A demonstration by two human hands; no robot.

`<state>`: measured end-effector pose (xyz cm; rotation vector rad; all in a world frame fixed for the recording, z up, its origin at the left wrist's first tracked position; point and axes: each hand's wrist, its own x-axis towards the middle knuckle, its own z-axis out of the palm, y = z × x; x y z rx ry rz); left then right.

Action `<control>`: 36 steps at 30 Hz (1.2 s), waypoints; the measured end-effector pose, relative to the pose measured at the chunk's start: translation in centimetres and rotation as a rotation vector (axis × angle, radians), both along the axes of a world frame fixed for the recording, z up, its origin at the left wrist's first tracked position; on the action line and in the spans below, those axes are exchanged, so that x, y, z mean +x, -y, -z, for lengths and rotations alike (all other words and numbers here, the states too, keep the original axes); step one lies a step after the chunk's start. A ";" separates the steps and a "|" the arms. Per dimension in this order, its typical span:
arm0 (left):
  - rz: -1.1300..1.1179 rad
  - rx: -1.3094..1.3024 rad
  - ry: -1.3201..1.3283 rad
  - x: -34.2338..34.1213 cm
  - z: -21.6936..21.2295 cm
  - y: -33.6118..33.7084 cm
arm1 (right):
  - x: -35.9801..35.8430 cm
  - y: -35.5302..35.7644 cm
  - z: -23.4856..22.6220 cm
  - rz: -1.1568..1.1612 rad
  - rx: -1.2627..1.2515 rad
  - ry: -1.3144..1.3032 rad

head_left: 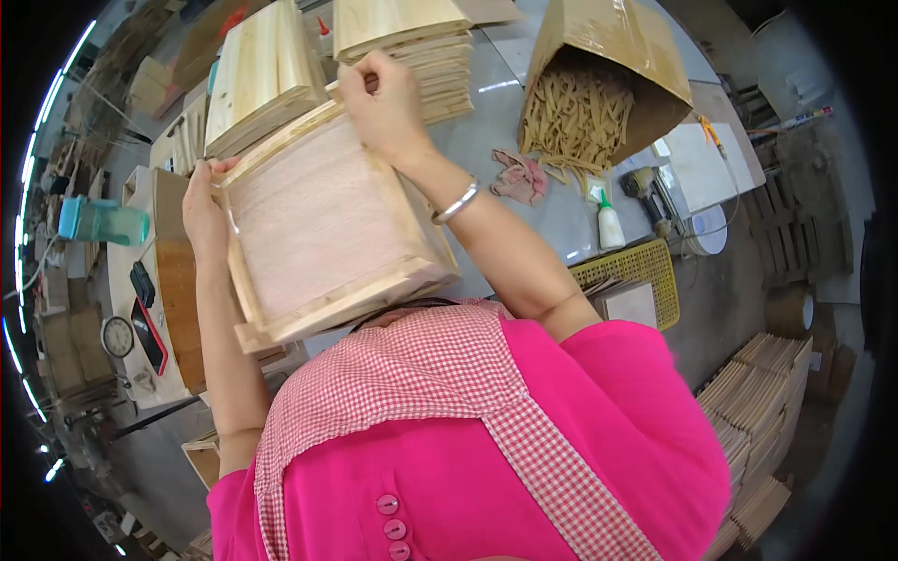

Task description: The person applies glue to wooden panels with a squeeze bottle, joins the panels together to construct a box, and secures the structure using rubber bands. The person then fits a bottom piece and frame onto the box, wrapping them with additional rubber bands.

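Note:
A shallow wooden box with pale strip sides and a flat pinkish-white panel is tilted up close to my body. My left hand grips its far left corner, with the fingertips hooked over the rim. At its far right corner my right hand is closed in a pinch, the wrist wearing a silver bangle. Whatever those fingers hold is hidden from view. Just beyond them lie two stacks of pale wooden boards, a left stack and a right stack.
An open cardboard box spills thin brown strips onto the grey table. Near it are a pink rag, a glue bottle, a power tool and a yellow basket. On the left stands a teal bottle.

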<state>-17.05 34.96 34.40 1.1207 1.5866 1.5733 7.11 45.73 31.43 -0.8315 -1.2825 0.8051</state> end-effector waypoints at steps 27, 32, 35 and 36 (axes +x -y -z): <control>0.084 -0.072 0.122 -2.3 0.9 0.3 | 33.2 -12.5 18.2 0.171 -0.323 0.146; 0.131 -0.009 0.235 -2.9 1.4 -0.2 | 31.1 -11.6 17.5 0.060 -0.438 0.452; 0.058 -0.037 0.021 -3.1 1.9 0.1 | 29.2 -9.9 12.4 0.270 -0.290 0.374; 0.069 -0.027 0.033 -2.8 2.1 -0.4 | 29.8 -9.8 12.8 0.284 -0.282 0.383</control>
